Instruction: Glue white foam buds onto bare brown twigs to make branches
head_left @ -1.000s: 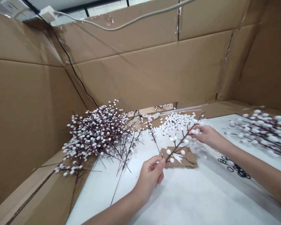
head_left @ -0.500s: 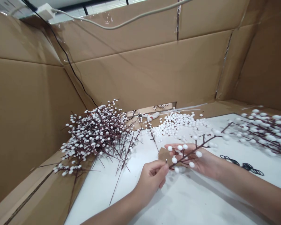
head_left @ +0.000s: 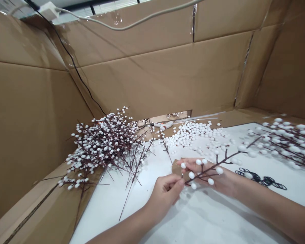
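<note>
My left hand [head_left: 169, 193] is closed in a pinch on the near end of an artificial berry branch [head_left: 212, 168], a dark brown stem with white berries. The branch slants up to the right, and some of its twig tips are bare. By my left fingertips, a short twig with a small pale tip [head_left: 182, 175] points up. Behind the branch, my right hand [head_left: 208, 173] has its fingers bent around a loose white berry [head_left: 183, 165], close to that tip. The branch partly covers my right fingers.
A big pile of berry branches [head_left: 104, 145] stands at left; more branches [head_left: 289, 142] lie at right. Loose white berries [head_left: 195, 134] spread at the back by a white glue gun [head_left: 164, 125]. Black rings [head_left: 261, 179] and a brown cardboard piece [head_left: 176, 167] rest on the white board [head_left: 112, 210].
The branch has shifted slightly right and down in my left hand. The berry at my right fingertips has moved slightly down and left, nearer the pale twig tip.
</note>
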Available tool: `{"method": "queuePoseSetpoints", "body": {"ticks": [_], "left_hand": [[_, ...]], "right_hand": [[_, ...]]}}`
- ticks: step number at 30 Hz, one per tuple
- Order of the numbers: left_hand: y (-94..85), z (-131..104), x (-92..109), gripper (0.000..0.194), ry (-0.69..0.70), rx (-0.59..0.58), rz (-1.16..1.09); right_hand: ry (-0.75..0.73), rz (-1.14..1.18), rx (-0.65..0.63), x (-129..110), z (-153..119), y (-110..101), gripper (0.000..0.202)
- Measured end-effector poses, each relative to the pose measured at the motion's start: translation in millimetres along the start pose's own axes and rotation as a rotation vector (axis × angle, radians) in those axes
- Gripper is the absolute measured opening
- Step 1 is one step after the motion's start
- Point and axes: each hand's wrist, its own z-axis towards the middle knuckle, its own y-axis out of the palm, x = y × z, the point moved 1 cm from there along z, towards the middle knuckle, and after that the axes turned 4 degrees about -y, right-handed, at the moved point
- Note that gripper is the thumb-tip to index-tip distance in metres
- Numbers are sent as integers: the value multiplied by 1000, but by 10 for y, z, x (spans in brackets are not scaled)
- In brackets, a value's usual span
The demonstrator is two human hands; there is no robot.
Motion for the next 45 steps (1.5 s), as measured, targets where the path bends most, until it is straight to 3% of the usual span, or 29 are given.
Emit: {"method": "queuePoseSetpoints", "body": {"ticks": [2, 7, 12, 21, 34, 45], "left_hand": [[1, -2, -3, 39, -5, 8, -13], [-14, 9, -46, 43, -26, 10, -31], [-30, 21, -79, 43, 37, -15, -8], [-39, 16, -62, 49, 89, -17, 110], [-31, 18, -88, 47, 47, 12, 95], [-42, 29, -106, 47, 50, 25, 95]], "right_hand": [[4, 0, -16, 55, 13, -13, 28], [-180, -97, -10, 124, 82, -37, 33], [-286, -179, -91, 117, 93, -21, 29], [-256, -209, -158, 56, 1, 35, 33], [-318, -159, -181, 156, 7, -7, 27], [-266, -85, -188, 137, -28, 23, 27]]}}
